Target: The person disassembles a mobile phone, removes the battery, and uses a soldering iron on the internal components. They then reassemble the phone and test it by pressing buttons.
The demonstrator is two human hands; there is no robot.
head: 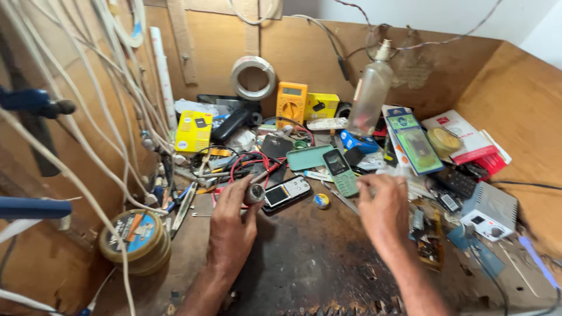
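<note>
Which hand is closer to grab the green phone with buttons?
The right hand, probably. It hovers just beside the green push-button phone, with fingertips almost at its edge. The left hand is farther off and already busy, holding a small silver cylinder near the black-and-white phone.

Small grey cylindrical part [254, 193]: pinched at the fingertips of the left hand [231, 219], round end face toward the camera, held just above the dark bench and just beside the black-and-white keypad phone [287, 192], which lies flat and tilted with its screen up. Green keypad phone [340, 171]: flat on the bench, face up, dark screen away from the person, keypad nearer. Right hand [383, 210]: fingertips curled together just beside the green phone's lower end; contact cannot be told.
</note>
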